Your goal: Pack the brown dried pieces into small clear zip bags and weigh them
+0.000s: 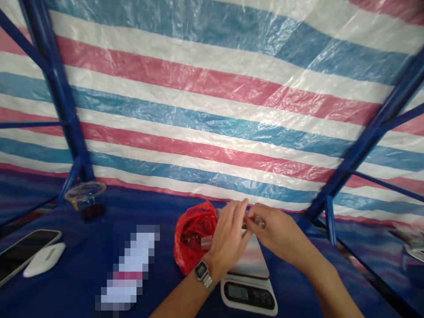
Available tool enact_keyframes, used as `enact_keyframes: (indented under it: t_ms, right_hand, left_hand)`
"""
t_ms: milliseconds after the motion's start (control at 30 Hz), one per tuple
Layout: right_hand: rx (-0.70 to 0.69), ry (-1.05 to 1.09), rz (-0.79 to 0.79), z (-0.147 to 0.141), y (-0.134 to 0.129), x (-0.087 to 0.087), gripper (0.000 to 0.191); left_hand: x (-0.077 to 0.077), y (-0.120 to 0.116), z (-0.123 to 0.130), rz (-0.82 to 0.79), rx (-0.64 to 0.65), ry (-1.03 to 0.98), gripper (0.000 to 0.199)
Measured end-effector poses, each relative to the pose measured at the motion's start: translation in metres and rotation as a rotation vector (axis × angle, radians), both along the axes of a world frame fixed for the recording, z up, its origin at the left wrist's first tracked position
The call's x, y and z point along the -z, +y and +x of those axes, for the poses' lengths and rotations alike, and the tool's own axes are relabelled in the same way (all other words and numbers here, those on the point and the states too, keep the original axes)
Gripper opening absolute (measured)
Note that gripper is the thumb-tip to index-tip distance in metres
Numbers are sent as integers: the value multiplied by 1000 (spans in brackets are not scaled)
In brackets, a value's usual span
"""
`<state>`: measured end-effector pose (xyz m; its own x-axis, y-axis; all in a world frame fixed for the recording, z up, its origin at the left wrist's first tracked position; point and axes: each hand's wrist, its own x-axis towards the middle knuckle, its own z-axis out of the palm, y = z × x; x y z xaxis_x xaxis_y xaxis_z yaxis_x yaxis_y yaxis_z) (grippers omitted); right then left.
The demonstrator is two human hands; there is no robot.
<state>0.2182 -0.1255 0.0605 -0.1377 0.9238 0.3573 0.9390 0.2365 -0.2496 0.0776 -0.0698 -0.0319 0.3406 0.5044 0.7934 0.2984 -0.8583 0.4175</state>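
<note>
My left hand (230,232) is above the back of a digital kitchen scale (249,296), its fingers stretched out and side by side. A watch (203,274) is on that wrist. Close beside it, my right hand (276,229) has its fingers curled in a pinch around something small and greyish brown (258,221), whose kind I cannot make out. Both hands cover the far part of the scale's shiny plate (255,258). Left of them stands an open red plastic bag (181,251) with small dark reddish-brown bits inside. A small clear piece (206,242) shows at the bag's mouth, partly behind my left hand.
On the blue table (165,291) lie a phone (26,249), a white oval case (44,259) and a pixelated long item (132,265). A clear plastic tub (88,201) with dark contents stands at the back left. Blue metal posts (62,97) frame a striped tarp (212,97).
</note>
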Motion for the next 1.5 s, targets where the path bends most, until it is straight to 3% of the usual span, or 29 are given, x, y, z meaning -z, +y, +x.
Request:
enact_keyframes:
  t_ms: [100,233,533,700,800,900,1067,1200,1300,1400,1500]
  right_hand:
    - [-46,14,8,-23,28,-23,22]
    - [-104,76,45,-36,47,-32,21]
    - [5,214,144,-20,61,-33,19]
    - [-106,160,61,-22,64,-25,12]
    - [-35,137,76,-28,69,-16,10]
    - [19,134,90,-30,74,-8,19]
    - [14,251,46,-28,79,-11,9]
    - [-29,305,39,-27,76,-16,25]
    - [-229,133,-151,-32,72,-8,17]
    - [-420,-33,-475,-45,69,8,24]
    - [-401,-186,-626,-61,68,21,29]
  left_hand:
    - [-2,14,-12,-101,-190,-138,67]
    - [1,34,-23,-121,-288,-237,60]
    - [10,51,-35,-140,-282,-218,44]
    - [8,53,-38,-35,-303,-136,46]
    - [7,51,-38,41,-319,-86,47]
    - [6,49,-36,131,-342,-7,46]
    - [-10,52,-41,140,-327,56,35]
    - [-43,42,-72,-68,-499,-219,36]
    - [-51,12,-107,-461,-564,-394,43]
    - [-26,-27,-134,-695,-544,-421,52]
    - [10,-57,-140,-815,-518,-267,49]
